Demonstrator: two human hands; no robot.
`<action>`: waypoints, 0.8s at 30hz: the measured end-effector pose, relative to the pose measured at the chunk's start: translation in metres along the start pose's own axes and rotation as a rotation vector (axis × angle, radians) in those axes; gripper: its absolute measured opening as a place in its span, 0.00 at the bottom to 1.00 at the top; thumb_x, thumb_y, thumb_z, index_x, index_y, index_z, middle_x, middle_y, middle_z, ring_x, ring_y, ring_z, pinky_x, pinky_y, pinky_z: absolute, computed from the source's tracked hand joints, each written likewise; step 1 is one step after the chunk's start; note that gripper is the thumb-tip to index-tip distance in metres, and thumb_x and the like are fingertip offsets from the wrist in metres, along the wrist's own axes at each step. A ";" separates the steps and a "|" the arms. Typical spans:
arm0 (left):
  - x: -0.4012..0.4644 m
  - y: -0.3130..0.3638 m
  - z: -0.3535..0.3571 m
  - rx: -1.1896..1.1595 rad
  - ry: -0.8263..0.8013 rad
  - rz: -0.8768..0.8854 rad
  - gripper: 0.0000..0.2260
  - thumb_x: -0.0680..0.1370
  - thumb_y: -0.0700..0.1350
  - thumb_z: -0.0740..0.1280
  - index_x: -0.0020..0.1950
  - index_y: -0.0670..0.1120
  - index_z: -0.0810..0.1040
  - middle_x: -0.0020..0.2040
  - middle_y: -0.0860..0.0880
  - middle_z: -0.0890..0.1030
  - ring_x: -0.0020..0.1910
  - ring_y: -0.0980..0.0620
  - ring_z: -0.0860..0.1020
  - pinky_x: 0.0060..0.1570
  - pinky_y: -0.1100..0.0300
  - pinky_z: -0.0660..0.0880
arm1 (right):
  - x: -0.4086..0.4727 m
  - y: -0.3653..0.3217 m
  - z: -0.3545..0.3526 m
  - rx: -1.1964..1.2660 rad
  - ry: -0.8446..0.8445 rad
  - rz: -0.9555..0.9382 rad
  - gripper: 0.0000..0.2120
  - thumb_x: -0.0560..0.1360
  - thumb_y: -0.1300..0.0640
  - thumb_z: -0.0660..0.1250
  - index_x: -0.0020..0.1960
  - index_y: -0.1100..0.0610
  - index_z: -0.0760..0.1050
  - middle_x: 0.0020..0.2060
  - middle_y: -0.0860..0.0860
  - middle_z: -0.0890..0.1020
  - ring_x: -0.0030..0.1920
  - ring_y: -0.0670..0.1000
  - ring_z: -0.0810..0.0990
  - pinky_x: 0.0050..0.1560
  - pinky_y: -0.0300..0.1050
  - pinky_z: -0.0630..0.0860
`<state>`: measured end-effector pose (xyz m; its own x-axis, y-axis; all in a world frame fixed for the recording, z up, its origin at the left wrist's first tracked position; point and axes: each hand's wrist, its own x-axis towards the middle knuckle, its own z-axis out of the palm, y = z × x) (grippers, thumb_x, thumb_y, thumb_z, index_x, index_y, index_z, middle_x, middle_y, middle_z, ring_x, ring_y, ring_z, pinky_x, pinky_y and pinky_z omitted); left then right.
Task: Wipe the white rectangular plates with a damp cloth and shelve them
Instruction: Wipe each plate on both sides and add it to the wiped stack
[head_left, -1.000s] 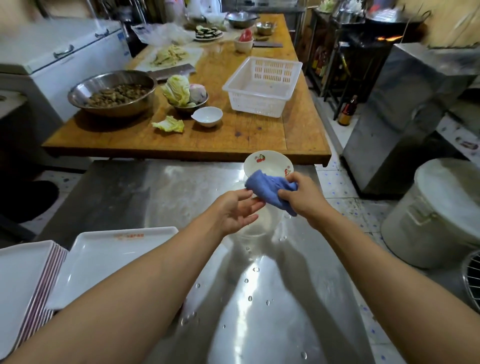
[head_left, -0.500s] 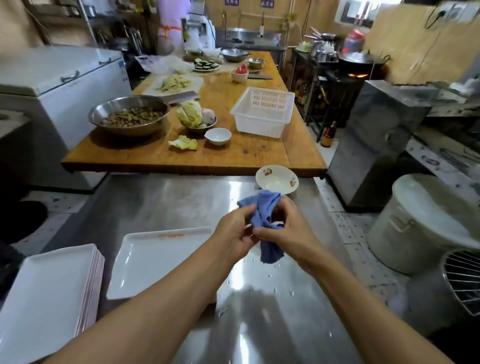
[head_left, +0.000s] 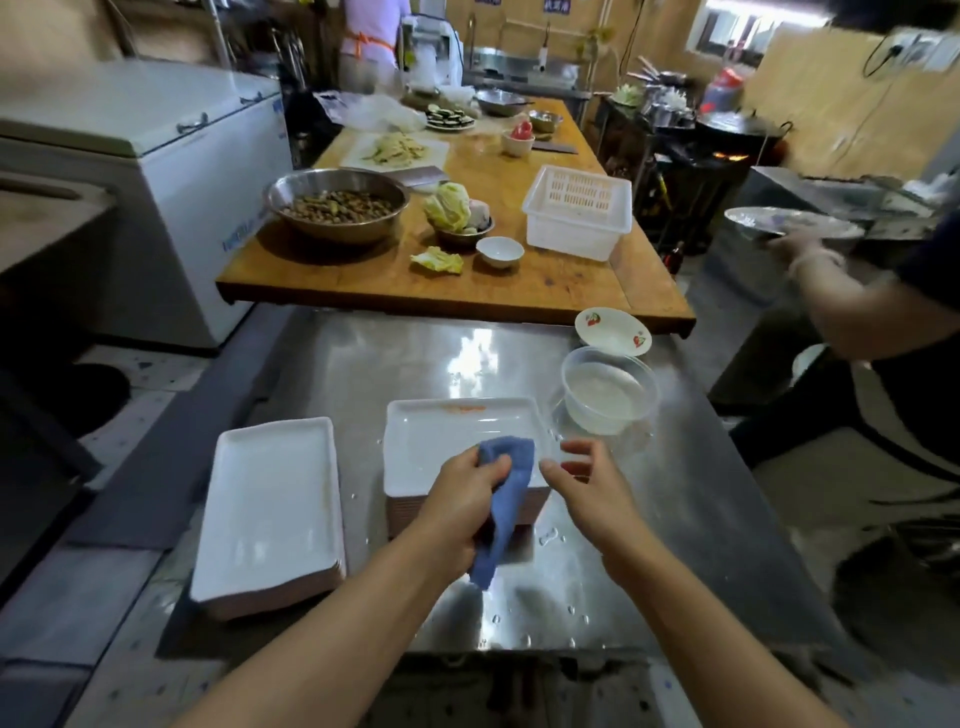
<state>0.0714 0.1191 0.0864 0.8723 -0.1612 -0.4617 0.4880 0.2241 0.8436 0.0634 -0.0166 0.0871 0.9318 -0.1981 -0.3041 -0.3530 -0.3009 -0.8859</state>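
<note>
We have passed the blue cloth (head_left: 506, 499) from our right hand to our left since a second ago, and brought both hands back from the far edge of the steel worktop (head_left: 691, 499) to the near stack of white rectangular plates (head_left: 457, 441). Our left hand (head_left: 462, 499) now has its grip clamped on the cloth, which hangs over the stack's near edge. Our right hand (head_left: 587, 480) hovers beside it, fingers apart, holding nothing. We judge wiping is about to start on the top plate, which has an orange smear at its far rim. A second plate stack (head_left: 272, 509) sits to the left. A clear tub of water (head_left: 608, 389) and a small patterned dish (head_left: 613, 332) stand just beyond. Another person stands close at our right, carrying a plate.
</note>
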 end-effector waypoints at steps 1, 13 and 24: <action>-0.004 0.001 -0.002 0.108 0.024 0.066 0.11 0.82 0.39 0.58 0.60 0.43 0.76 0.54 0.44 0.80 0.55 0.48 0.77 0.56 0.56 0.73 | -0.007 -0.003 0.006 0.084 -0.064 0.061 0.12 0.78 0.51 0.63 0.58 0.55 0.70 0.55 0.56 0.78 0.48 0.49 0.78 0.40 0.40 0.72; -0.008 0.014 -0.010 0.311 0.103 0.148 0.08 0.77 0.36 0.63 0.54 0.45 0.76 0.46 0.44 0.82 0.37 0.49 0.80 0.31 0.65 0.74 | 0.021 -0.008 0.008 0.378 0.109 0.058 0.07 0.79 0.64 0.59 0.46 0.60 0.74 0.45 0.60 0.81 0.46 0.57 0.81 0.51 0.56 0.78; 0.035 -0.012 -0.094 0.648 0.627 0.033 0.19 0.76 0.42 0.65 0.67 0.48 0.71 0.57 0.47 0.76 0.54 0.49 0.74 0.55 0.55 0.72 | 0.084 0.022 0.021 -0.691 -0.082 -0.589 0.15 0.79 0.58 0.57 0.61 0.62 0.75 0.58 0.60 0.74 0.59 0.58 0.72 0.59 0.43 0.65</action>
<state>0.0996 0.2010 0.0346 0.8354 0.4324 -0.3393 0.5142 -0.3971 0.7602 0.1354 -0.0203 0.0344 0.9710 0.2240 0.0837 0.2350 -0.8297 -0.5063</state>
